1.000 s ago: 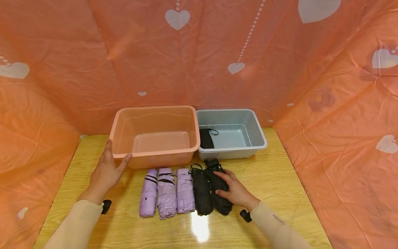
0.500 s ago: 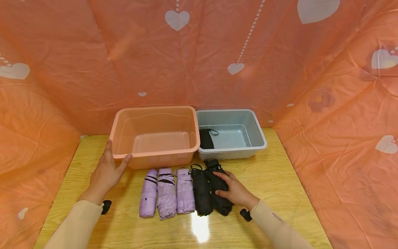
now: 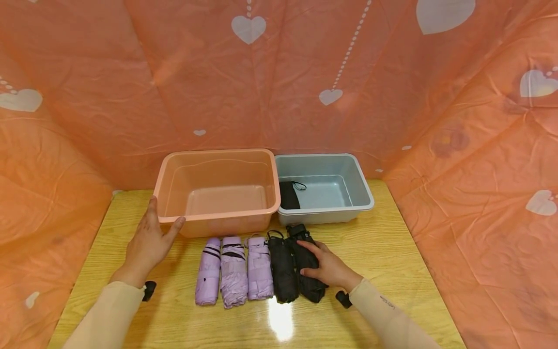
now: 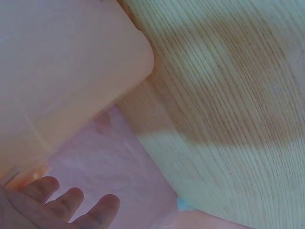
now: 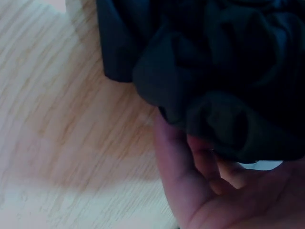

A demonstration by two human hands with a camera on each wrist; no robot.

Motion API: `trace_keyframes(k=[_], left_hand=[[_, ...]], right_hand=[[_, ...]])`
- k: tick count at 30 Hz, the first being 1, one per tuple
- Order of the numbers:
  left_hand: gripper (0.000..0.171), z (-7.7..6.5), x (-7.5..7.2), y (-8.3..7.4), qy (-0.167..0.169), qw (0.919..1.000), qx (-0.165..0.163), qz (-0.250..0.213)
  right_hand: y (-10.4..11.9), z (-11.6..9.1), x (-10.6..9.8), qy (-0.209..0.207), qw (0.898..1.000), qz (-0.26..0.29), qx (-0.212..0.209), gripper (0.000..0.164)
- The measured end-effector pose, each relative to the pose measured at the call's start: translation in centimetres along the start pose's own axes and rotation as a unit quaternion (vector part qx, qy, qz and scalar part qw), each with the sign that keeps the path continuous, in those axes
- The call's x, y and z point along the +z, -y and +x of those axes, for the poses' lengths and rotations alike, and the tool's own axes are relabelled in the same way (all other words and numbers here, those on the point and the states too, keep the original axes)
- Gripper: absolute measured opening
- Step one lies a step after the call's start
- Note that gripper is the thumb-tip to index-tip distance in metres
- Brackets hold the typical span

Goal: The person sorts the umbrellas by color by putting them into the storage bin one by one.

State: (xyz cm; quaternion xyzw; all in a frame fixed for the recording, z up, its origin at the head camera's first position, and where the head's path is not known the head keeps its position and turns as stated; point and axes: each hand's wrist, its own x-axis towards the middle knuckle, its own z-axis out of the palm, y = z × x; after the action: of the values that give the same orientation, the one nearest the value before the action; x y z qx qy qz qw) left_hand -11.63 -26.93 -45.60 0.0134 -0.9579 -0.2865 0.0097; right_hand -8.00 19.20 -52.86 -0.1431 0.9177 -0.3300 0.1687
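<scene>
Umbrella [image 3: 306, 261], black, folded: right end of a row of five on the wood-grain worktop [image 3: 392, 254]; grasped by the right hand [image 3: 331, 267], fingers and thumb curled about it. Second black umbrella [image 3: 284, 274], folded, cord loop at far end: just left of the first. Lilac umbrellas [image 3: 234, 278], three, folded, far ends pointing toward the basins: left part of the row. Peach basin [image 3: 231, 223]: far side of the row, to the left; left hand [image 3: 148, 242] at its near left corner, thumb at the near rim, fingers relaxed and released. Grey basin [image 3: 324, 215]: just right of the peach one. Black item [image 3: 289, 196] with cord loop: inside the grey basin, left end. Backdrop [image 3: 296, 126]: orange sheet, pale hearts, far side.
</scene>
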Motion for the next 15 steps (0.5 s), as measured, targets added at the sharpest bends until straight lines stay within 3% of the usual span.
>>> trace_keyframes(k=[6,15], left_hand=[[0.099,-0.07,0.03,0.04,0.001,1.0,-0.002,0.003],[0.099,0.01,0.0,0.05,-0.002,1.0,0.001,0.001]], right_hand=[[0.21,0.16,0.07,0.002,1.0,-0.009,0.004,0.079],[-0.03,0.13,0.31,-0.022,0.998,0.058,-0.007,0.078]])
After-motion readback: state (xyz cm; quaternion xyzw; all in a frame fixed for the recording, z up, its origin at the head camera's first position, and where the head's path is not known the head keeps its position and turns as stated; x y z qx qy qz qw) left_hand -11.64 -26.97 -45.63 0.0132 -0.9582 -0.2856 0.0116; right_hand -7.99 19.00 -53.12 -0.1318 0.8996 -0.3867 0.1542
